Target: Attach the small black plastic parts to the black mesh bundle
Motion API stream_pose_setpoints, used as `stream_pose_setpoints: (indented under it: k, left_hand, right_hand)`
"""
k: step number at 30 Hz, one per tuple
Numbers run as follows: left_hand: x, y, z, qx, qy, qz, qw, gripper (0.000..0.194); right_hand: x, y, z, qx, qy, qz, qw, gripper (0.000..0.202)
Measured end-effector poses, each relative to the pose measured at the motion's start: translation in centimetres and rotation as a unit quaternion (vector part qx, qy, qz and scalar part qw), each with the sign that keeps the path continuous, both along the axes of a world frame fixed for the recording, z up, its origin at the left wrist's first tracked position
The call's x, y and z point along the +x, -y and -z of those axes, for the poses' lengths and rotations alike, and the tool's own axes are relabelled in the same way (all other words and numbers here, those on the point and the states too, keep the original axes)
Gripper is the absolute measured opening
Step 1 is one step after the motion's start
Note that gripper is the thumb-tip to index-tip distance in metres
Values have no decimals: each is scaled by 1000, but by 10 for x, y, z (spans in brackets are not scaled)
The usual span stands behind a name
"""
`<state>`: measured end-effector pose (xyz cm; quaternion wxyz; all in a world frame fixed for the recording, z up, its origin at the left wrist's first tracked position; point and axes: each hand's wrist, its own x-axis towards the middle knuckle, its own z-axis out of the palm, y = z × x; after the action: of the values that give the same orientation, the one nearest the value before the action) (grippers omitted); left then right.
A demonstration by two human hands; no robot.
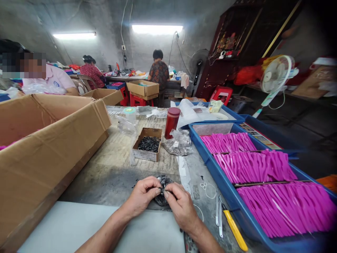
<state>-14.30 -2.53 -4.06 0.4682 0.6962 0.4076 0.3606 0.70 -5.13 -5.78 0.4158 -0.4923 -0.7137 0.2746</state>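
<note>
My left hand (142, 195) and my right hand (182, 203) meet near the front of the worktable, thumbs and forefingers pinched together. Between the fingertips is a small dark piece (162, 189), too small to name. Just beneath lies a round, glossy black bundle (161, 201), partly covered by the fingers; whether it is a dish or a plastic bag I cannot tell. Farther back, an open cardboard box (145, 155) holds many small black pin-like parts (149, 143). A clear bag of small silvery parts (179, 144) lies beside it.
A large cardboard box (60, 140) stands left. At right, a blue tray (210, 163) holds rows of magenta plastic pieces (252, 167). A yellow-handled tool (235, 230) and metal strips (218, 214) lie alongside it. A red canister (172, 123) stands behind. Several people sit working beyond.
</note>
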Motion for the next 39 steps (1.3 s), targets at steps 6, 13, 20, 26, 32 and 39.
stream_pose_setpoints:
  k: [6, 13, 20, 26, 32, 39]
  left_hand:
    - [-1, 1, 2, 22, -21, 17, 999, 18]
    - [-2, 0, 2, 41, -61, 22, 997, 16]
    - [-2, 2, 3, 59, -77, 22, 995, 15]
    - [-2, 2, 5, 59, -77, 20, 995, 14]
    - [-2, 1, -1, 13, -25, -11, 1000, 16]
    - [-25, -38, -28, -27, -21, -138, 990, 15]
  right_hand:
    - [1, -2, -2, -1, 18, -25, 1000, 15]
    - [4, -2, -2, -24, 39, -48, 998, 14]
    - [5, -4, 0, -22, 54, -54, 997, 14]
    - [4, -3, 0, -20, 60, -49, 997, 15]
    - [4, -4, -3, -22, 51, -34, 998, 12]
    - [3, -4, 1, -8, 33, 4, 999, 15]
